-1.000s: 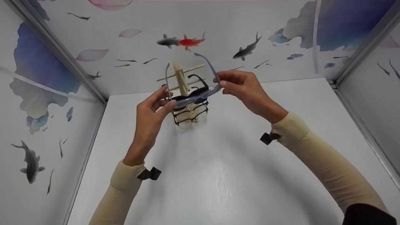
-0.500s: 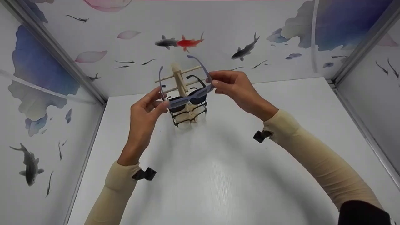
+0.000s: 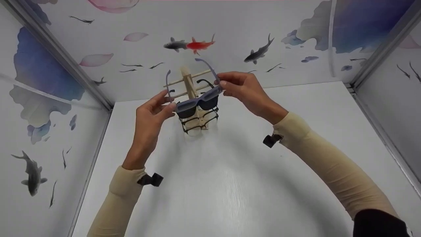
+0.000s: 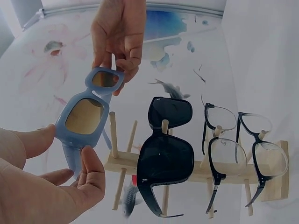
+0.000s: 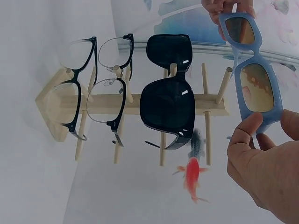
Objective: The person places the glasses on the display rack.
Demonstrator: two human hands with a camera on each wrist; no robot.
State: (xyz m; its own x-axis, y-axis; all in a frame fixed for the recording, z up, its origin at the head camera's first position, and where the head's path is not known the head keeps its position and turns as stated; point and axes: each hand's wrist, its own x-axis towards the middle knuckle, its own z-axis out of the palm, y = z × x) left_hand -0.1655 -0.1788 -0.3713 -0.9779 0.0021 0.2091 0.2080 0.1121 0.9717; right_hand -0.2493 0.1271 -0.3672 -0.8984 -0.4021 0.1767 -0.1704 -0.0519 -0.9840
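Note:
Blue-framed sunglasses [image 3: 186, 105] with unfolded temples hang in the air between both hands. My left hand [image 3: 148, 117] pinches them near one hinge, thumb and fingers on the frame corner. At the opposite hinge my right hand [image 3: 243, 86] pinches the other end. A wooden peg rack [image 5: 215, 105] stands right behind them, and its top pegs are bare. In the left wrist view the blue frame [image 4: 60, 119] is apart from the nearest pegs. Black sunglasses [image 4: 166, 158] sit on the pegs just below the blue pair.
Lower on the rack are two pairs of dark-rimmed eyeglasses, one [image 5: 122, 88] below the black sunglasses and another [image 5: 78, 91] nearest the base [image 4: 280, 172]. The white table [image 3: 223, 184] meets a wall painted with fish [image 3: 258, 51] close behind the rack.
Both hands have carried the blue sunglasses left to a spot in front of the rack's upper part. The frame has tilted, so its lenses show more. In the last half second the motion is small.

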